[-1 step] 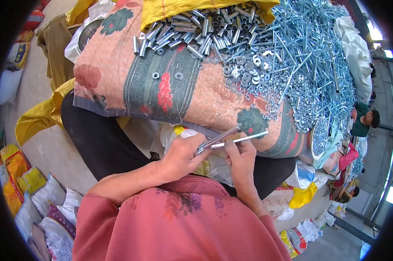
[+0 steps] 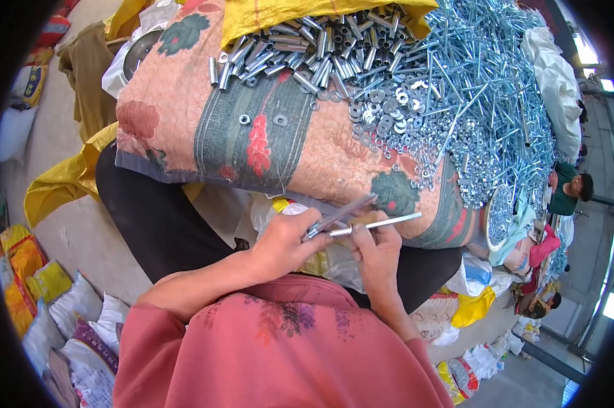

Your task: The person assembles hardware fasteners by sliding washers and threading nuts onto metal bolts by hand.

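Note:
My left hand (image 2: 283, 243) is closed round a small bundle of thin metal rods (image 2: 342, 213) that points up and to the right. In my right hand (image 2: 378, 257), thumb and fingers pinch another threaded rod (image 2: 396, 219). Its left end, which looks thicker, lies close to my left fingertips; whether they touch it I cannot tell. Beyond both hands is a flowered padded cover (image 2: 341, 163). On it lie piles of short metal sleeves (image 2: 313, 51), flat washers (image 2: 384, 126), small nuts (image 2: 475, 180) and long threaded rods (image 2: 483, 75).
A yellow sack (image 2: 252, 24) partly covers the sleeves. One loose nut (image 2: 244, 120) and a washer (image 2: 280, 120) lie apart on the cover. A white tub (image 2: 487, 228) of small parts stands at right. Filled sacks (image 2: 76, 299) sit at left; another person (image 2: 566, 190) is far right.
The free end of the rod in my right hand has dipped slightly. Otherwise my hands keep their places.

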`<state>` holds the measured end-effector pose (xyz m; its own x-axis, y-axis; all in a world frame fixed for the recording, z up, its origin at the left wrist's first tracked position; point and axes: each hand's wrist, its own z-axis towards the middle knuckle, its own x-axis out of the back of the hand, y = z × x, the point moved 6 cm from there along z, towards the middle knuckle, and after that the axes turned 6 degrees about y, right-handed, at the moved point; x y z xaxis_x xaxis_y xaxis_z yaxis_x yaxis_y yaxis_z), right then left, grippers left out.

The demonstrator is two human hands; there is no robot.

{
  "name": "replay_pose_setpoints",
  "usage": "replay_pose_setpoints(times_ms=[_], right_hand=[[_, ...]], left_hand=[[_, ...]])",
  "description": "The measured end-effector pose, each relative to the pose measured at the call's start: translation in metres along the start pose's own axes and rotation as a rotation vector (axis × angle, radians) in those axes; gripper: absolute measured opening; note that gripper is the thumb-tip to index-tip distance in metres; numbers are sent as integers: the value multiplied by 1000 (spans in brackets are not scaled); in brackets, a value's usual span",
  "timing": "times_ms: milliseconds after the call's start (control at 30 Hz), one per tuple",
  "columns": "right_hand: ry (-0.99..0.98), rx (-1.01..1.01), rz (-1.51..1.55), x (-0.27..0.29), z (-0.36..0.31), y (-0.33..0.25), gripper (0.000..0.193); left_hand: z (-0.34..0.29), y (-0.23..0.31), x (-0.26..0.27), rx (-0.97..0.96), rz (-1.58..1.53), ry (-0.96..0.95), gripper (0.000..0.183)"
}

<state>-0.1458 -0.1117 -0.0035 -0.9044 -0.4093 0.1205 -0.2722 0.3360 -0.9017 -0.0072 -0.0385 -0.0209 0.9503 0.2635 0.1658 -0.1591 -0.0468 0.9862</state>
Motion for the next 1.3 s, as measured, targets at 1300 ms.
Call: replay_pose_setpoints(times_ms=[1300], right_hand=[[1,894,-1090,-33,89,-98,13]], left_hand=[[7,-16,3,506,-650,32,13]])
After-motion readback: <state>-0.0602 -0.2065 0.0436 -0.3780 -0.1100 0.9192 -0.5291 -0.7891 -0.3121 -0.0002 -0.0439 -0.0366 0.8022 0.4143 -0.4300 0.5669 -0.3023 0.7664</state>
